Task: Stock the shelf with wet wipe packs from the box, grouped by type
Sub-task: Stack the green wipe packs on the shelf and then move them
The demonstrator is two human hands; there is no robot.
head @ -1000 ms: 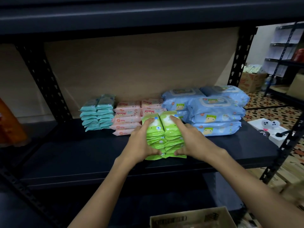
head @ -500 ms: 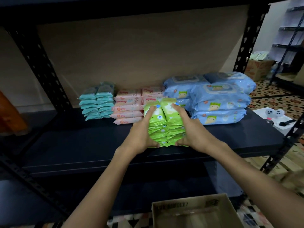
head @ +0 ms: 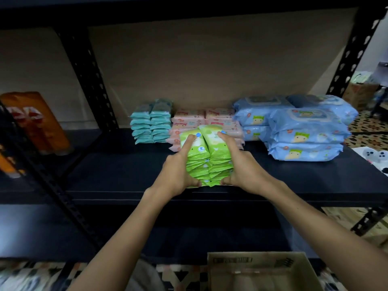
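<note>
Two side-by-side stacks of green wet wipe packs (head: 206,158) stand near the front of the black shelf (head: 117,175). My left hand (head: 178,171) grips the left stack, fingers on its top and thumb at its base. My right hand (head: 239,166) grips the right stack the same way. Behind them are pink packs (head: 193,120), with teal packs (head: 151,124) to the left and large blue packs (head: 302,131) to the right. The cardboard box (head: 262,271) sits on the floor at the bottom edge.
Black perforated uprights (head: 84,68) frame the shelf bay. Orange packages (head: 39,122) stand in the bay to the left. A white object (head: 375,156) lies to the right of the shelf, with another box (head: 361,93) and a patterned floor beyond.
The green stacks, held between both hands, have slid a little further back on the shelf toward the pink packs. The camera has tilted down, and more of the box shows.
</note>
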